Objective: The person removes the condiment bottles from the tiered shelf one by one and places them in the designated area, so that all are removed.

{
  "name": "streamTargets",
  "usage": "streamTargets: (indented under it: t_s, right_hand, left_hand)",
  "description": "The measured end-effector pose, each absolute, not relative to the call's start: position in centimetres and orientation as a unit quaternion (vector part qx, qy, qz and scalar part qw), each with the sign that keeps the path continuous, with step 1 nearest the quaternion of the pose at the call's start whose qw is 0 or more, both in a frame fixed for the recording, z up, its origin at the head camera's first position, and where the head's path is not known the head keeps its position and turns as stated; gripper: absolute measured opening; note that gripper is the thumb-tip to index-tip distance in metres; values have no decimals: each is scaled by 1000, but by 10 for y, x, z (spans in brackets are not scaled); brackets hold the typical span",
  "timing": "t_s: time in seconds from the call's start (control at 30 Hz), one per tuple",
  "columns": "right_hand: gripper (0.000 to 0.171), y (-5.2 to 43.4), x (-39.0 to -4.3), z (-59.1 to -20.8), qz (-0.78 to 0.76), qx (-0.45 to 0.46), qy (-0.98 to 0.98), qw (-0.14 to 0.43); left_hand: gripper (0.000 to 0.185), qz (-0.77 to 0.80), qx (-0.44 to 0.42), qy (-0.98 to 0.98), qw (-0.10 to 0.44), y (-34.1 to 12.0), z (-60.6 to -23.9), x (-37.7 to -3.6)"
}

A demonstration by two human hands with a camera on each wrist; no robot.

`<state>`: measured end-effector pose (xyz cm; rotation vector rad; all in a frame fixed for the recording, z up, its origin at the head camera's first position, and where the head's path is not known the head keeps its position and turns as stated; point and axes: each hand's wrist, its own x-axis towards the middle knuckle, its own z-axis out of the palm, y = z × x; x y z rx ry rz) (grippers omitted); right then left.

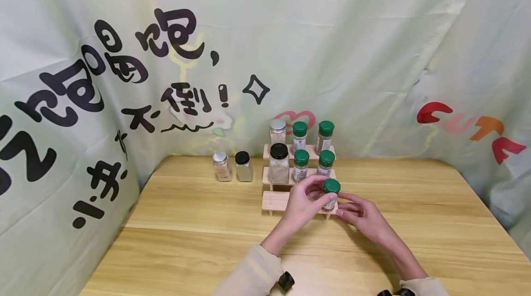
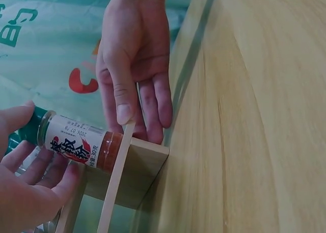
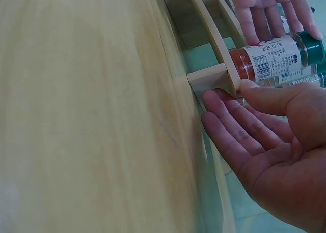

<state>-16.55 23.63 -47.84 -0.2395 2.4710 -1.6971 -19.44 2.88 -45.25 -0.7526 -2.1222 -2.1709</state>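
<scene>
A person's left hand point(image 1: 302, 204) holds a green-capped spice bottle point(image 1: 330, 193) on the lowest step of a 3-tier wooden rack point(image 1: 274, 201) at the back of the bench point(image 1: 207, 240), fingers and thumb curled round the cap and neck. In the left wrist view the bottle point(image 2: 81, 144), red powder showing below its label, meets the edge of the rack's front step point(image 2: 133, 174), its base seemingly not yet set flat. The right hand point(image 1: 360, 213) lies just right of that grip, fingers straight and relaxed, fingertips point(image 3: 216, 103) touching the rack's end panel and holding nothing (apparently steadying the frame).

Behind the grip, the 2 upper steps already carry 6 containers: 4 green-capped bottles point(image 1: 301, 163), a tall jar with a black lid point(image 1: 279, 163) and a silver-lidded jar point(image 1: 277, 131). Further left of the grip, off the rack, 2 small jars point(image 1: 233, 166) stand on the bench.

Judging by this layout, the stocking is well advanced: the upper 2 tiers look full, this bottle is the first on the bottom step, and the space left of the grip is unfilled, with the 2 loose jars possibly left to place.
</scene>
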Motion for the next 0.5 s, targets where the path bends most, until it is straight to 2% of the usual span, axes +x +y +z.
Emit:
streamTargets:
  t_s: [0.5]
  right_hand:
    - [51,236,-164,-477,-551,-84,828,60]
  left_hand:
    - [34,-698,-254,-669,13,15,-446,-193]
